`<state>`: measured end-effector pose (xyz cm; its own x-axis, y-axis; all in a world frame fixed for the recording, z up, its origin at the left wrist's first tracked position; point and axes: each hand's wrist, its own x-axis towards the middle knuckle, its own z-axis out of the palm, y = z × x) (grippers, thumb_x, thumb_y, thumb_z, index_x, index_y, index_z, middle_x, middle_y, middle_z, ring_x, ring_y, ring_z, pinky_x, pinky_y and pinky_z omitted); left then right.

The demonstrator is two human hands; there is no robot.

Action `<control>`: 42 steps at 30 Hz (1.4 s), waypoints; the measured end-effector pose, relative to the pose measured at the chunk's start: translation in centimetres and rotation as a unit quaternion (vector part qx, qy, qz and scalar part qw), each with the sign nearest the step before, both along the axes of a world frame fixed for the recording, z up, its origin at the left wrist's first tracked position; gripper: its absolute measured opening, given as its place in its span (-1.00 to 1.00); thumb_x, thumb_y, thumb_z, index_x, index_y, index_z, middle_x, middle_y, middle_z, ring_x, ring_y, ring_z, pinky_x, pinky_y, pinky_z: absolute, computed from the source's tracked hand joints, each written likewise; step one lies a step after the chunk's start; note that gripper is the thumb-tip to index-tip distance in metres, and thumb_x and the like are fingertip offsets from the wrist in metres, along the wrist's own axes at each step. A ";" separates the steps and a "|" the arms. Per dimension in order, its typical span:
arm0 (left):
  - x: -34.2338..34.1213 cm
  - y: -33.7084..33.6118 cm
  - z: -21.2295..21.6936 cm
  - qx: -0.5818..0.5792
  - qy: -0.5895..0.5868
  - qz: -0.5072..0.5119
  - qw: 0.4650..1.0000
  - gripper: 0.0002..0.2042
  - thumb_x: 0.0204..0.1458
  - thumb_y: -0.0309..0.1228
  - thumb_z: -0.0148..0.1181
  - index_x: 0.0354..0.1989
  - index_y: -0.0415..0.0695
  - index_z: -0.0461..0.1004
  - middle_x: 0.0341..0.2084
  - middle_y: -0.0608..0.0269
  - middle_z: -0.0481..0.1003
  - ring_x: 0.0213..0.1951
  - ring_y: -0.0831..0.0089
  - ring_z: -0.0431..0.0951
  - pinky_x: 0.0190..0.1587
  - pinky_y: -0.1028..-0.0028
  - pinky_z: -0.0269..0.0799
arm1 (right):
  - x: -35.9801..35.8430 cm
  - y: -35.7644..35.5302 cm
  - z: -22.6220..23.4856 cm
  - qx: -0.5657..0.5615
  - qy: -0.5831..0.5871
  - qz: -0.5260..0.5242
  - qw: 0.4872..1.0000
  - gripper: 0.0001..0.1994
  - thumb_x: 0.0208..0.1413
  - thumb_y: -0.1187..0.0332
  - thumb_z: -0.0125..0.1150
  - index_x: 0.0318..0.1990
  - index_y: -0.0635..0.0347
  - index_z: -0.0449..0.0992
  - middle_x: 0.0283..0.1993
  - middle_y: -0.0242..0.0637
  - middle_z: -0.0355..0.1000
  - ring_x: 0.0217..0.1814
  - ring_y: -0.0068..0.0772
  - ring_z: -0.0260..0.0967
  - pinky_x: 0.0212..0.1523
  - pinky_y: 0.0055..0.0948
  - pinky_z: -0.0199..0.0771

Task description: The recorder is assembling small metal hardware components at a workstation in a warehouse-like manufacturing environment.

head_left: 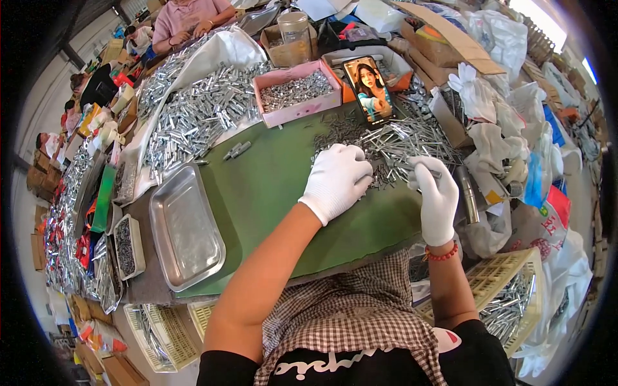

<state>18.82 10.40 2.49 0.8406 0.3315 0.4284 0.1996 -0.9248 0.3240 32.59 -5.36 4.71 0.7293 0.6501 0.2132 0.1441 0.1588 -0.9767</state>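
Observation:
Both my hands wear white knit gloves over a green work mat. My left hand is curled over a pile of small dark screws, its fingertips turned under, so what they hold is hidden. To its right, my right hand pinches a short grey metal sleeve between thumb and fingers. Thin silvery bolts lie heaped just beyond the right hand. A few loose dark screws are scattered between the two hands. Several finished-looking metal sleeves lie together farther left on the mat.
A steel tray lies at left, beside a small box of dark parts. Behind are heaped metal sleeves, a pink box of nuts and a propped phone. A plastic crate stands right. Another person works opposite.

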 end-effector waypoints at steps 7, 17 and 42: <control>-3.6 1.7 -0.8 -0.038 -0.104 0.189 0.976 -0.77 0.15 -0.45 0.15 -0.05 -0.18 0.57 -0.06 0.00 0.55 0.03 -0.04 0.51 0.14 0.16 0.42 | 2.3 7.7 1.5 0.014 -0.308 0.080 0.948 -0.86 0.17 0.47 0.26 -0.14 0.15 0.64 -0.32 -0.27 0.56 -0.35 -0.41 0.52 -0.27 -0.47 0.50; -5.0 4.4 -3.5 -0.177 -0.243 0.281 0.911 -0.73 0.25 -0.42 0.04 0.04 -0.25 0.55 -0.06 -0.06 0.56 0.04 0.05 0.53 0.21 0.25 0.36 | 4.2 23.0 1.7 -0.116 -0.695 0.099 0.702 -0.84 0.15 0.31 0.12 -0.37 0.05 0.62 -0.35 -0.22 0.53 -0.17 -0.12 0.49 -0.05 -0.11 0.46; -4.9 5.9 -4.5 -0.241 -0.282 0.270 0.888 -0.75 0.27 -0.45 0.02 0.00 -0.28 0.54 -0.06 -0.05 0.55 0.05 0.05 0.52 0.19 0.23 0.38 | 2.4 31.2 2.7 -0.263 -0.321 0.371 0.831 -0.73 0.18 0.16 0.28 -0.09 0.08 0.69 -0.42 -0.34 0.55 -0.49 -0.44 0.42 -0.42 -0.37 0.46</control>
<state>13.96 16.32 -2.05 0.2000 0.8806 0.4296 0.2519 -0.4699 0.8460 35.01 25.88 7.43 -0.0680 0.9963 -0.0527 0.7149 0.0118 -0.6991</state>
